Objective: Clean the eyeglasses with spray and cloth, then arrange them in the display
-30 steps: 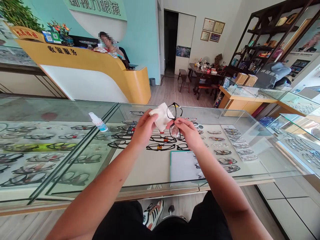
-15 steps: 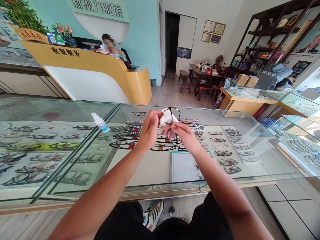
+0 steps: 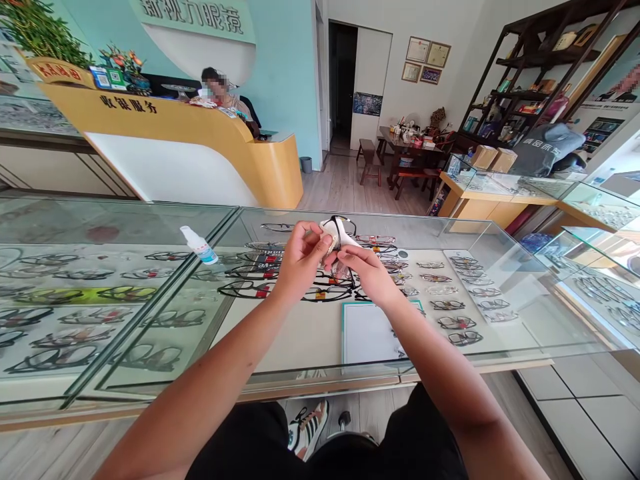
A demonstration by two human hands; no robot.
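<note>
Glasses in hand: the black-framed glasses are held up over the desk, near the centre of the frame, turned so that one lens side points up and the other down between the hands.
Cloth: the white cloth is bunched against the upper lens side; the dark rim crosses in front of part of it. How far it wraps round the lens cannot be told.
Left hand: the left hand pinches the cloth between thumb and bent fingers, at the left edge of the glasses.
Right hand: the right hand pinches the glasses near their middle, thumb and fingers pressed together, its tips close to those of the left.
Spray bottle: a white spray bottle with a blue label is on the glass left of the hands, near a seam in the top; it slants in view.
Under the glass: rows of spectacle frames, some with red tags, fill the left and right of the case; a white panel with a teal edge lies below the right hand.
Upper left: a yellow counter, with a person seated behind it.
Upper right: two cardboard boxes on another showcase, and a dark wooden shelf beyond.
Lower middle: a striped shoe on the floor.
</note>
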